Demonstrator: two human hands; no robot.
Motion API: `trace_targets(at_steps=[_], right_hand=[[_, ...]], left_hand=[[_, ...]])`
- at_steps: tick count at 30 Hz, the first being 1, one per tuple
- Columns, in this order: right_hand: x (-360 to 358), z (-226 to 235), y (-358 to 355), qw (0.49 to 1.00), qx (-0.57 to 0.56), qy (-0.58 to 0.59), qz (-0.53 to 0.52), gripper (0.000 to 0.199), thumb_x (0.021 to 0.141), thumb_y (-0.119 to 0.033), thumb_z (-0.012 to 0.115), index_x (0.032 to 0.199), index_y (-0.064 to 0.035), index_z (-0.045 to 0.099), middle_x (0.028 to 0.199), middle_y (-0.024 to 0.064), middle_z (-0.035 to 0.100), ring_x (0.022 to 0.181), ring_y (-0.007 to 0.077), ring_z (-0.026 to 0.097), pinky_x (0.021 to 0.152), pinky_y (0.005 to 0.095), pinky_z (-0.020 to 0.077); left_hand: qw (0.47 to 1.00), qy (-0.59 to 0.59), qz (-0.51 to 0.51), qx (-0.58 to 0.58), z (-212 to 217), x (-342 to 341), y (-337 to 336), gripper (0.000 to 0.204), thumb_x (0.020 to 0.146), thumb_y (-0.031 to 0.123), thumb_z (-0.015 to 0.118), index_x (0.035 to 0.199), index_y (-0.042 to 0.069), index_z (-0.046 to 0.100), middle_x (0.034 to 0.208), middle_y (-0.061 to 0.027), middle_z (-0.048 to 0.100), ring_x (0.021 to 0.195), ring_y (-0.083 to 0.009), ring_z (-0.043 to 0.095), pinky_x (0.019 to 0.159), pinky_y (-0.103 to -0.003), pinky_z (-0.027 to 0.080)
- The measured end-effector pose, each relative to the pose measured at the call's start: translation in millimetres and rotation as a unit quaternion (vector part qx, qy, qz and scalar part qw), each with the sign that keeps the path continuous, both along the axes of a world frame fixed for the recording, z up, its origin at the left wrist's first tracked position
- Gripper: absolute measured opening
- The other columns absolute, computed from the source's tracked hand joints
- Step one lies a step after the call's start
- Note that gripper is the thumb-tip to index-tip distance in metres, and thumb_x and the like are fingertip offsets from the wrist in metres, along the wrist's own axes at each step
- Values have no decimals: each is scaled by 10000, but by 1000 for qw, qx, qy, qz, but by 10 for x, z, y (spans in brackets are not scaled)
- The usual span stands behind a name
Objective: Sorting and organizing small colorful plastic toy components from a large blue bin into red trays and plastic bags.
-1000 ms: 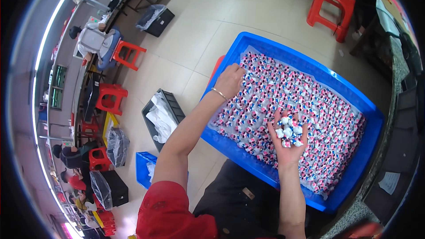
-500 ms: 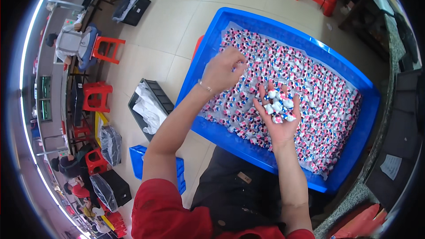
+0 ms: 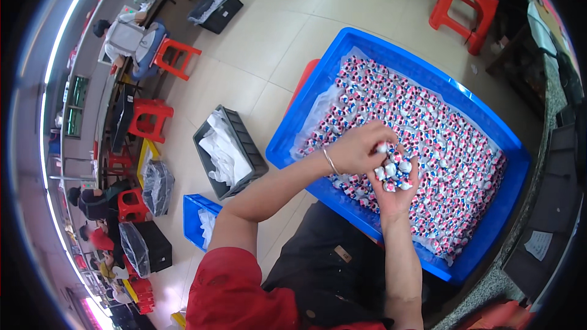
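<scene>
**A:** Candies (image 3: 391,170), small wrapped ones in pink, white and blue — a little heap of them sits in the right hand (image 3: 396,184), which is cupped palm up and open under the load.

**B:** And the left hand (image 3: 359,148)?

**A:** It is curled over the heap from the left, fingertips pinched on one piece right at the edge of the pile. The two hands touch there, just above the near part of the tray (image 3: 489,127).

**B:** So which step is this?

**A:** My guess: gathering. One hand serves as a scoop, the other feeds it a piece at a time. The palm looks nearly full.

**B:** Where does the rest of the stock lie?

**A:** Spread in a single thick layer over a clear plastic liner inside the blue tray, filling it almost edge to edge, directly beneath and beyond both hands.

**B:** What does the next move call for?

**A:** Keeping the cupped palm level so nothing rolls off, and letting the pinched piece go low over the heap, not from a height. Any piece that slips would only fall back among the others.

**B:** Anything else close by?

**A:** A grey crate (image 3: 231,151) with white bags stands on the floor, left of the tray, well apart from the hands.
</scene>
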State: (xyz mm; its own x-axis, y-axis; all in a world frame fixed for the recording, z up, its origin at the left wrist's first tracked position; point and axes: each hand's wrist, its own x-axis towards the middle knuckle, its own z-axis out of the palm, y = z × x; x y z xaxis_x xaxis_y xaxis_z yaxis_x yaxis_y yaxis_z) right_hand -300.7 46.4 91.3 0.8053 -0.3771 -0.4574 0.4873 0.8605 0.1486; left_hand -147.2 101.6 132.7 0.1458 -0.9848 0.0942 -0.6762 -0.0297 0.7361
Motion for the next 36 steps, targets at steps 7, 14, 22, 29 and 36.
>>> trace_targets(at_steps=[7, 14, 22, 29, 36], right_hand=[[-7, -29, -98, 996, 42, -74, -23, 405, 947, -423, 460, 1151, -101, 595, 1356, 178, 486, 1363, 370, 325, 1060, 655, 241], [-18, -71, -52, 995, 63, -78, -23, 405, 945, -416, 462, 1159, -100, 598, 1345, 182, 496, 1360, 359, 336, 1065, 649, 235], [18, -63, -106, 996, 47, -78, -27, 405, 931, -426, 500, 1149, -105, 618, 1336, 191, 506, 1360, 353, 338, 1071, 647, 227], [175, -68, -107, 995, 39, -95, -17, 462, 924, -462, 488, 1216, -118, 588, 1405, 172, 440, 1369, 347, 324, 1092, 625, 208], [158, -162, -85, 993, 28, -116, 3, 482, 949, -475, 434, 1247, -120, 566, 1364, 182, 485, 1313, 348, 396, 1100, 538, 269]], left_hand=[[936, 306, 175, 6, -141, 771, 120, 248, 794, 62, 671, 1039, 49, 637, 972, -62, 566, 832, -128, 613, 739, -262, 506], [945, -216, 202, 143, -455, 1166, -69, 272, 782, 44, 622, 1051, 37, 592, 1022, -166, 587, 868, -283, 626, 787, -382, 509], [897, -370, 125, 208, -733, 1214, -236, 205, 769, -15, 573, 973, 10, 575, 1018, -184, 598, 908, -328, 641, 755, -403, 542], [891, -439, 116, 11, -701, 1237, -156, 70, 799, 57, 600, 852, 32, 639, 855, -101, 619, 749, -263, 644, 624, -365, 534], [999, 15, -15, -31, 138, 29, 73, 235, 735, 177, 736, 905, 62, 622, 841, -103, 592, 811, -273, 612, 682, -367, 490]])
